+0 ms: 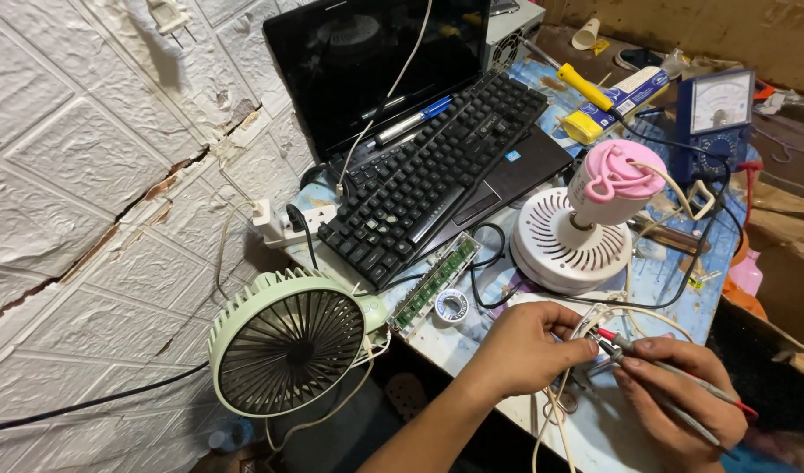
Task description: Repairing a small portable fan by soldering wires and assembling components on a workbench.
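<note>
Right hand (682,394) pinches two thin red-tipped probes (673,372), tips pointing up-left; left hand (529,346) grips white wires (586,328)

Both forearms bare, no sleeves; left hand (520,346), right hand (682,394) ungloved.

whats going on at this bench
A person sits at a cluttered workbench. Their right hand holds two thin test probes, one with a red tip, against a small part pinched in the left hand, among pale wires. A blue meter stands at the back. A green fan leans at the bench edge, a white fan base with a pink-topped part lies nearby, and a black keyboard rests on a laptop.
</note>
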